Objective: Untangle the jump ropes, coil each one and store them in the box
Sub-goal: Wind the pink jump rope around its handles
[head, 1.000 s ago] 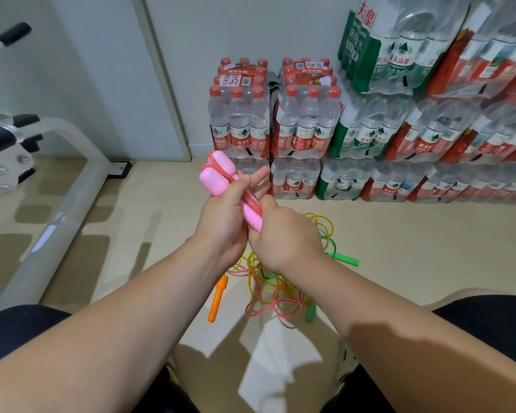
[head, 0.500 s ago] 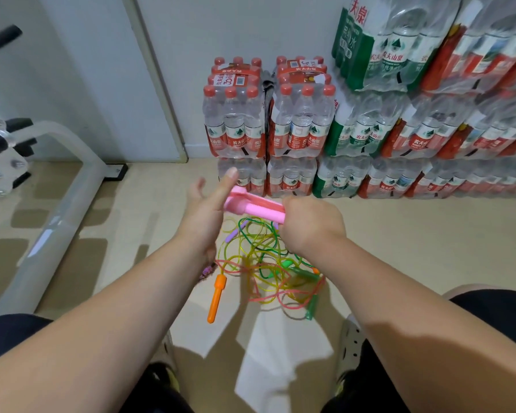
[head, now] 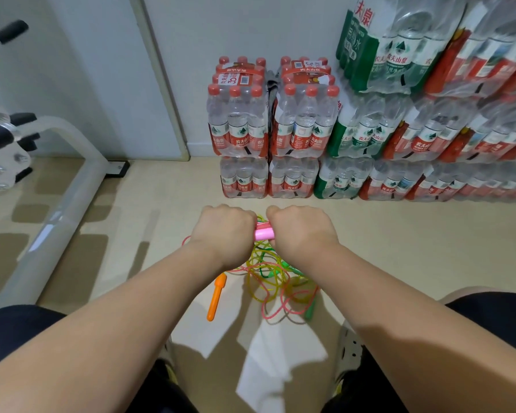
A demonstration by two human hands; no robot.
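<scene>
A pink jump rope handle bundle (head: 264, 233) with red cord wound round it shows between my two fists. My left hand (head: 222, 231) grips its left end and my right hand (head: 300, 231) grips its right end, both with knuckles up, low over the floor. Under them lies a tangle of yellow, pink and green ropes (head: 268, 278). An orange handle (head: 216, 296) lies on the floor at the left of the tangle, and a green handle (head: 310, 308) pokes out at its right. No box is in view.
Shrink-wrapped packs of water bottles (head: 268, 129) are stacked against the wall ahead and to the right. A white exercise machine frame (head: 63, 204) stands on the left. My knees and shoes frame the beige floor below.
My left hand, open half a second ago, has closed on the pink bundle. Both hands have dropped down toward the tangle on the floor.
</scene>
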